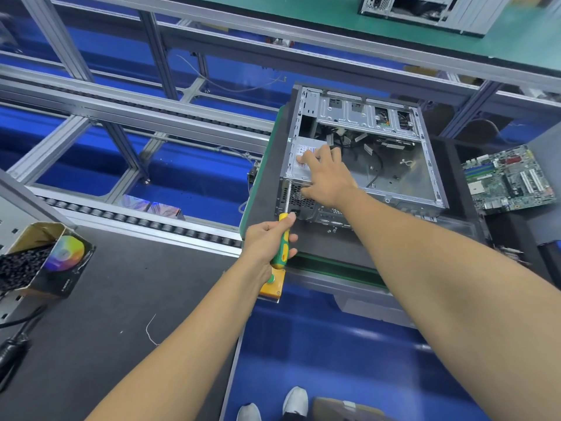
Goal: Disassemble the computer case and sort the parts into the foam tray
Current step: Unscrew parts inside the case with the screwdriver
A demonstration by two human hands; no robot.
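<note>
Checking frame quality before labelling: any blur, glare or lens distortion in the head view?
Head view: strong wide-angle bending of the conveyor rails; top-left corner is motion-smeared; left hand, screwdriver, right hand and computer case are sharp; lighting even, mild sheen on case metal, soft shadows.

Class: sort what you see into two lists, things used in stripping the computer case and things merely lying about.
In use: computer case; power supply; screwdriver; left hand; right hand; motherboard.
Lying about: cardboard box; second case; black cable.

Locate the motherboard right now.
In the head view, the motherboard lies flat at the right edge, outside the open computer case, to its right.
</note>
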